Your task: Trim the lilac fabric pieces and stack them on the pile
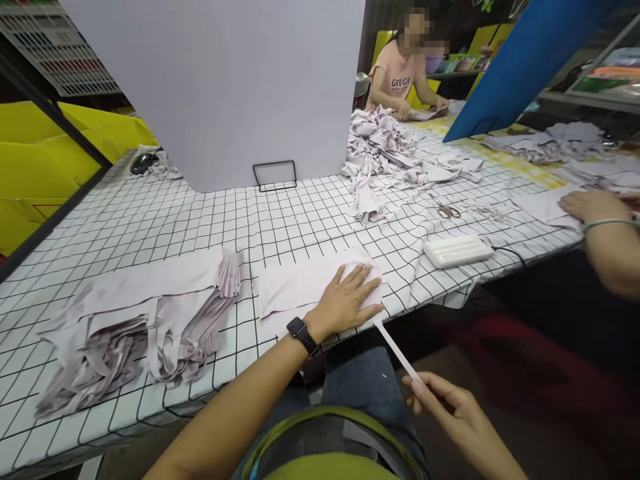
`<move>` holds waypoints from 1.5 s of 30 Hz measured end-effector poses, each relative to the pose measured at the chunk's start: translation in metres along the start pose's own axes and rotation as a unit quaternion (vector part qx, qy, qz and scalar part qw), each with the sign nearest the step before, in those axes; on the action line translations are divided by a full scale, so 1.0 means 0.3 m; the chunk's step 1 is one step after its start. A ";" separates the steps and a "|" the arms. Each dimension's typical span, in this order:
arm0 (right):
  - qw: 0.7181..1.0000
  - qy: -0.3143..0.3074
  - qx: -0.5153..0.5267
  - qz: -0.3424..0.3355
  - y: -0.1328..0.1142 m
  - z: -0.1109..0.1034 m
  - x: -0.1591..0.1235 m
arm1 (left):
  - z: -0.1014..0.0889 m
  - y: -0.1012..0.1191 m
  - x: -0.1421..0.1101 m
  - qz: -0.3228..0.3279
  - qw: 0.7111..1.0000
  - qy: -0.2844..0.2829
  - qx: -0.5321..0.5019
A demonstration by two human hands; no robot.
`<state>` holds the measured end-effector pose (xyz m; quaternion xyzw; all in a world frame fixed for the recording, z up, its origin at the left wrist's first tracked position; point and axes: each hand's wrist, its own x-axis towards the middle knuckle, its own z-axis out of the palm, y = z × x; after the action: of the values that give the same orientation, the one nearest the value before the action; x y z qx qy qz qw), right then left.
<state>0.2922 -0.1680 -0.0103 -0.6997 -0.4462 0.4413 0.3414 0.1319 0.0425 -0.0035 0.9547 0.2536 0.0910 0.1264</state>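
Observation:
A pale lilac fabric piece [300, 283] lies flat near the front edge of the table. My left hand [347, 299], with a black watch on the wrist, presses down on its right end, fingers spread. From that end a narrow fabric strap [397, 348] runs down past the table edge, pulled straight. My right hand [440, 403] pinches the strap's lower end between thumb and fingers, in front of my lap. Left of the piece rests a thick stack of matching fabric pieces [155, 287], their straps hanging in a tangle toward me.
A large grey board [235, 87] stands on the grid-patterned tablecloth [300, 213]. Right of it are a heap of lilac fabric [383, 143], scissors [449, 211] and a white corded device [457, 251]. A co-worker's hand [595, 207] touches fabric at right; another person sits behind, near a blue board [525, 67].

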 end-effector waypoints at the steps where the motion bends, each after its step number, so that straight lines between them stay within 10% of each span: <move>1: 1.000 -0.003 -0.004 0.012 0.005 -0.011 -0.027 | 0.000 0.000 0.000 0.001 1.000 -0.001 0.001; 20: 0.967 0.069 0.222 0.106 -0.053 -0.134 -0.278 | 0.004 -0.009 0.005 0.007 1.000 -0.009 0.024; 28: 0.975 0.094 0.192 0.058 -0.148 -0.066 -0.088 | -0.039 0.005 -0.011 0.006 0.994 0.052 -0.096; 37: 0.988 0.072 0.093 -0.102 -0.254 0.007 0.138 | -0.117 0.135 -0.198 -0.032 0.916 0.204 -0.343; 45: 0.996 -0.062 0.019 -0.062 -0.257 0.038 0.164 | -0.146 0.149 -0.205 -0.074 0.914 0.158 -0.365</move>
<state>0.2674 -0.0929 0.0373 -0.6354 -0.5008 0.4703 0.3526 0.0895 -0.0178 0.0443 0.7938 0.2892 0.3172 0.4309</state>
